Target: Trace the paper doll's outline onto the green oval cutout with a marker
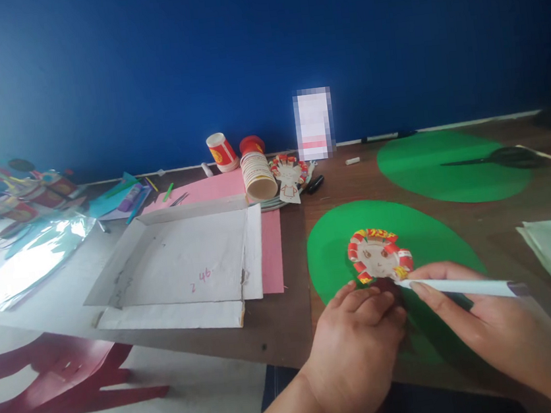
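A paper-cup doll (379,257) with a drawn face and a fringe of red and yellow curled strips lies on a green paper oval (330,253). My left hand (358,339) rests over its lower part, fingers bent and close together, holding it down; what lies under the fingers is hidden. A white marker (478,285) is pinched in my right hand (487,315), its tip touching or nearly touching the doll's lower right edge.
A shallow cardboard tray (172,258) lies left on pink paper (273,253). Behind are stacked paper cups (258,175), a tipped cup (222,151), another doll (290,181) and a black marker (315,184). Scissors (509,157) lie on a second green oval (422,183). A red chair (61,377) stands lower left.
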`<state>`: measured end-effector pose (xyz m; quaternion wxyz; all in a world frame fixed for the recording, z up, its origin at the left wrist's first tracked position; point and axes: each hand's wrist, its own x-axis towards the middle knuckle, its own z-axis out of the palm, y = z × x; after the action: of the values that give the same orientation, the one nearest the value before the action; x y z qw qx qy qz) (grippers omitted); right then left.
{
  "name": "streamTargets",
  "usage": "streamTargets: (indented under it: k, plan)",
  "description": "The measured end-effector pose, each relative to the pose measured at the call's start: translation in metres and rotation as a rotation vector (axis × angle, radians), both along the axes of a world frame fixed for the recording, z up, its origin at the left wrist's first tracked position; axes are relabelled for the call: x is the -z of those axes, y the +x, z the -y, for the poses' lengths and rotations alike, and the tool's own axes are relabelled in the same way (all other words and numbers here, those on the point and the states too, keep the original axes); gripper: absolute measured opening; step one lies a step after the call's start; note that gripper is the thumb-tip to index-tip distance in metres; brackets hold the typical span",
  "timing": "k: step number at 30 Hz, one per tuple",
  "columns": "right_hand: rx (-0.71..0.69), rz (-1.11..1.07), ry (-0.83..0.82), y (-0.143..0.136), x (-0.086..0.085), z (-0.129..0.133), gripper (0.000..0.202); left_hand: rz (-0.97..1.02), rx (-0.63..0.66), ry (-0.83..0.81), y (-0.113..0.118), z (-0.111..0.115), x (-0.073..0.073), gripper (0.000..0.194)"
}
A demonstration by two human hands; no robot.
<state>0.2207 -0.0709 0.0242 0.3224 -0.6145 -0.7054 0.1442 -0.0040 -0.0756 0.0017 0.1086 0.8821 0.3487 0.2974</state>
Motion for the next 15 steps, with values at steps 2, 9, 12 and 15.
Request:
streamTargets:
  k: [2, 9, 12, 15]
  plan:
    - [-0.007, 0.001, 0.012, -0.001, -0.0016, -0.0009, 0.028, 0.006, -0.002, 0.003, 0.0, 0.0001, -0.0007, 0.018]
    - [0.009, 0.019, 0.009, -0.0013, -0.0046, -0.0001, 0.029, -0.011, 0.007, -0.032, -0.0008, -0.0003, -0.0029, 0.021]
    - [0.027, 0.021, -0.015, -0.0004, -0.0044, 0.0005, 0.03, -0.009, 0.003, -0.018, -0.0007, -0.0002, -0.0026, 0.02]
    - [0.039, 0.008, -0.033, -0.0003, -0.0041, 0.0004, 0.031, -0.001, 0.0, -0.015, 0.0, -0.0001, -0.002, 0.019]
